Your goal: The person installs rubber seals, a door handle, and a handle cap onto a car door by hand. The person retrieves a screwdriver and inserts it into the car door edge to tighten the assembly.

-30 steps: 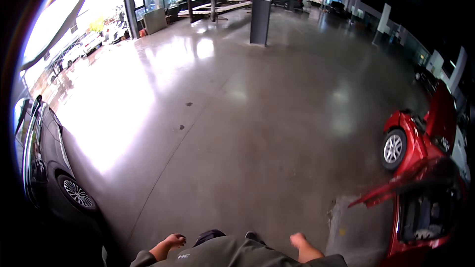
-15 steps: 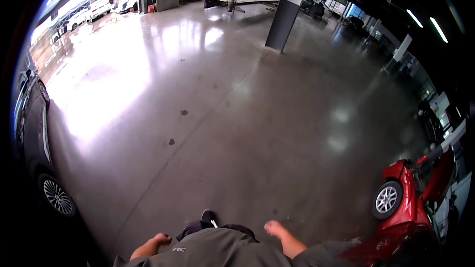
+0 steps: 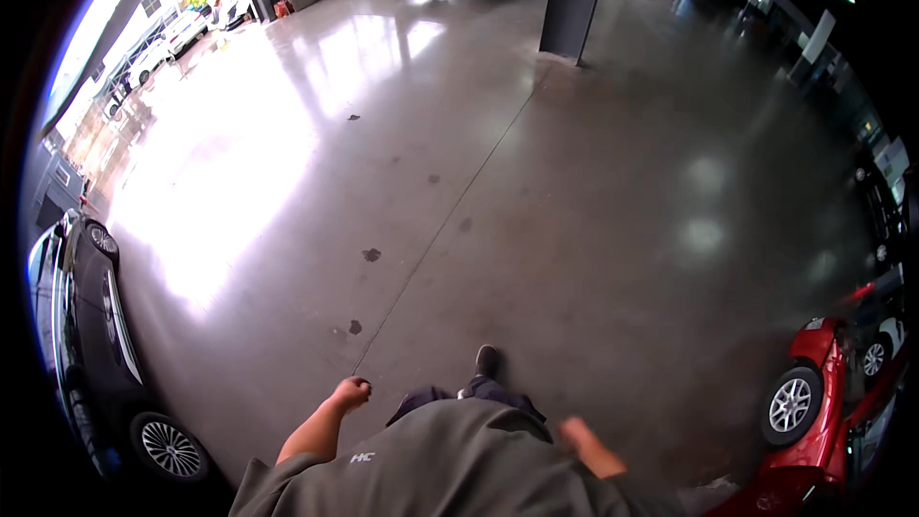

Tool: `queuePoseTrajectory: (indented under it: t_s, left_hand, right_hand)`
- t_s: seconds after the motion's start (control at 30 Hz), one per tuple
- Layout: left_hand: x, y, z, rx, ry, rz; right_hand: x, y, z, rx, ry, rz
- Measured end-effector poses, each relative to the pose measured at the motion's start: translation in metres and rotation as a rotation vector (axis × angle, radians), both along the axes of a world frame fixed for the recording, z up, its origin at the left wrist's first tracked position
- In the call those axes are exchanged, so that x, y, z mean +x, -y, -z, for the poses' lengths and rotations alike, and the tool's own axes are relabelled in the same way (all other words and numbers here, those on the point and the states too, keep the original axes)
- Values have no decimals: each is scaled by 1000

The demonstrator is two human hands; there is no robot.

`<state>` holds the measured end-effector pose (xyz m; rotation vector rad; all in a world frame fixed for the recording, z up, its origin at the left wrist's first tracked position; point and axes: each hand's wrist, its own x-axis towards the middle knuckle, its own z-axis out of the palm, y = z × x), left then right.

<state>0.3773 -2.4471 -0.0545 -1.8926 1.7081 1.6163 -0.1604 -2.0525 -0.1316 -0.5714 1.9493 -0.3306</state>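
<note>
My left hand hangs in front of me at the lower middle, its fingers curled closed. A small dark thing shows at its fingers, too little of it to name. Over on the other side of my body, my right hand is low and smeared by motion, so its fingers cannot be read. Neither hand touches anything around it. Between them one dark shoe of mine is stretched forward on the grey floor.
A black car stands along the left. On the right is a red car, its front partly opened up. A grey-and-white pillar rises ahead. Dark stains and a thin seam mark the floor. Daylight enters through a wide doorway at far left.
I have stepped forward: floor stains and both cars sit lower or closer in view, and the view has turned slightly. My left hand has swung forward, while my right hand has moved back and blurred.
</note>
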Motion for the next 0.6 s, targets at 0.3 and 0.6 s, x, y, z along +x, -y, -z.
queuePoseTrajectory:
  t_s: [0.3,0.6]
  left_hand:
    - [-128,201,14,176,128,-99]
    - [-277,597,55,-13,39,95]
  right_hand:
    - [-220,535,-161,-629,95,309]
    - [-318,623,-20,-15,-108,-477]
